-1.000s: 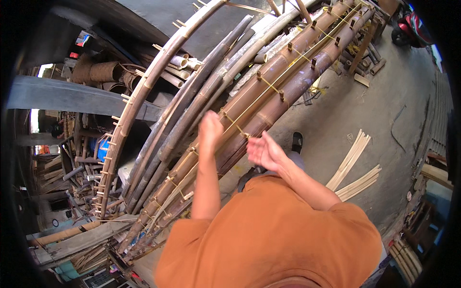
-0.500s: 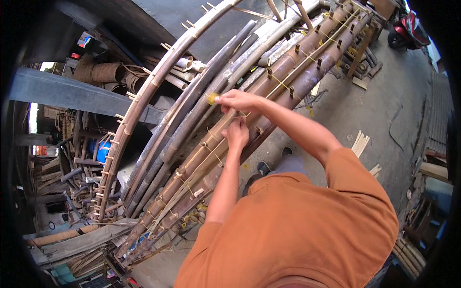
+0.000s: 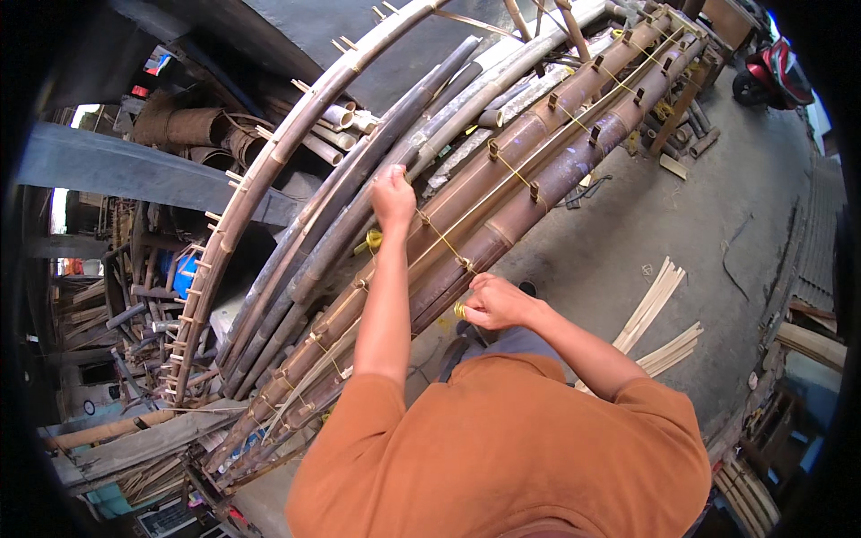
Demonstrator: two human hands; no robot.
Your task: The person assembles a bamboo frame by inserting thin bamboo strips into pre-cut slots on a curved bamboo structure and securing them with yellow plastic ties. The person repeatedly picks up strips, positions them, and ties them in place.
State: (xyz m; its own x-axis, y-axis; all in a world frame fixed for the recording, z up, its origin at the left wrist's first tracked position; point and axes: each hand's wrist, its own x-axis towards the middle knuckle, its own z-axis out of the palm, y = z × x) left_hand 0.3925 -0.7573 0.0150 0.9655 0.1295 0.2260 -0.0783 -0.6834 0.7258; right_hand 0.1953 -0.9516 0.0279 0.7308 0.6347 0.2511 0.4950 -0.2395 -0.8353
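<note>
- Yellow cord [image 3: 465,264]: centre of frame, spanning between the left hand [image 3: 393,199] and right hand [image 3: 500,302], across paired bamboo poles [image 3: 477,179].
- Right hand: closed on a yellow coil [image 3: 461,310].
- Left hand: fist closed; contents cannot be confirmed.
- Cord axis: slants down rightward, crossing the poles.
- Poles: brown, rounded, jointed, fitted with dark pegs [image 3: 493,151].

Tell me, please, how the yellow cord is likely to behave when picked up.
The yellow cord is probably floppy, bending into small loops at the right grip. It looks thin, so probably light. Drawn straight between the bamboo poles, it might resist lifting there.
</note>
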